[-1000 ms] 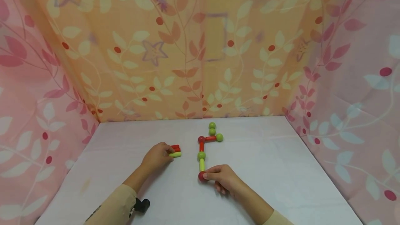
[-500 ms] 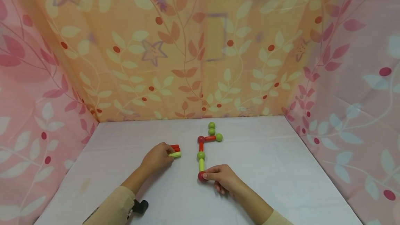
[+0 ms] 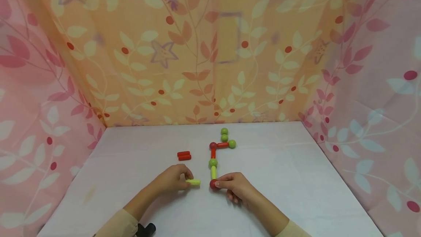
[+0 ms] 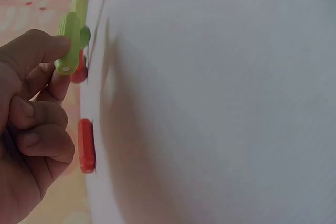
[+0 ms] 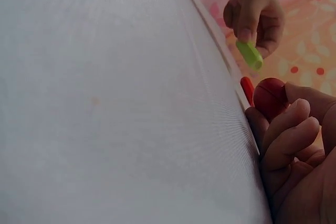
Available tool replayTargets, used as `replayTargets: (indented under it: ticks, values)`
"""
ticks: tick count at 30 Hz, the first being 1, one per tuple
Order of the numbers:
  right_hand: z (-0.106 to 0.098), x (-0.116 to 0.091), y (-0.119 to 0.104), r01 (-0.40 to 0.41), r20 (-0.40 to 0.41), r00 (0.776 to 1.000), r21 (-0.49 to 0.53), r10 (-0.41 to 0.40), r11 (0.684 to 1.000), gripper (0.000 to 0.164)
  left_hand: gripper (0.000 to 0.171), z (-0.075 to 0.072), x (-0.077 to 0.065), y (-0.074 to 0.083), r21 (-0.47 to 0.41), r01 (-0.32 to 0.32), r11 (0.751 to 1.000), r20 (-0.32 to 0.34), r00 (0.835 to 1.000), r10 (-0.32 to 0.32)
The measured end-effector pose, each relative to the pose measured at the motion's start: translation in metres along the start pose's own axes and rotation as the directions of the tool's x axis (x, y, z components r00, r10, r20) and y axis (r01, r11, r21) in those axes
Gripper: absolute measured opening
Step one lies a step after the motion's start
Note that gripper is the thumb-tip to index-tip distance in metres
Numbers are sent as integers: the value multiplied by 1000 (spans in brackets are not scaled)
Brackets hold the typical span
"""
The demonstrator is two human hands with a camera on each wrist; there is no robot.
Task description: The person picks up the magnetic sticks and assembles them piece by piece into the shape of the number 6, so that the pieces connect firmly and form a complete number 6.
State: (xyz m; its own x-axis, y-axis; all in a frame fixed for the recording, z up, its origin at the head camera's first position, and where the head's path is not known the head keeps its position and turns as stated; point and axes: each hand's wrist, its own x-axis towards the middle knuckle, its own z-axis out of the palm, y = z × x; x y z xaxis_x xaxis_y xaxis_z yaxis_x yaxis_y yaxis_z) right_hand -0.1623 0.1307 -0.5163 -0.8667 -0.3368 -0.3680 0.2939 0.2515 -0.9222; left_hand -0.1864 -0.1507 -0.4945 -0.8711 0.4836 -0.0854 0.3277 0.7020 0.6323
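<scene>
My left hand [image 3: 172, 179] pinches a light green rod [image 3: 193, 181] between thumb and fingertips, level with the near end of a ball-and-rod chain. In the left wrist view that green rod [image 4: 69, 43] is held above the table. At the chain's near end my right hand [image 3: 238, 188] grips a red ball [image 3: 213, 184]. From it the chain runs away through a green rod [image 3: 213, 172], a green ball [image 3: 213, 162], a red rod [image 3: 213, 153] and a red ball [image 3: 213, 145]. There it turns right along another red rod [image 3: 222, 145] to a green ball [image 3: 232, 143].
Two red rods [image 3: 184, 155] lie side by side left of the chain. Behind its corner sit two loose green balls [image 3: 224, 134]. Patterned curtains [image 3: 210, 65] hang at the back and both sides of the white table [image 3: 279, 164].
My left hand has taken the green rod from beside the two red rods and brought it nearer and to the right. My right hand stays on the red ball.
</scene>
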Motion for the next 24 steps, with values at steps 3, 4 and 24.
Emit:
replayTargets:
  ticks: [3, 4, 24]
  values:
    - [0, 0, 0, -4, 2, 1000, -1, 4, 1000, 41, 17, 7, -6, 4, -43, -9, 999, 57, 998, 12]
    - [0, 0, 0, -5, 2, 1000, -1, 5, 1000, 40, 17, 10, -7, 5, -59, -7, 998, 75, 997, 11]
    - [2, 1, -6, 2, 8, 1000, -8, -2, 1000, 39, 12, 47, -9, 35, -158, -34, 987, 132, 990, 55]
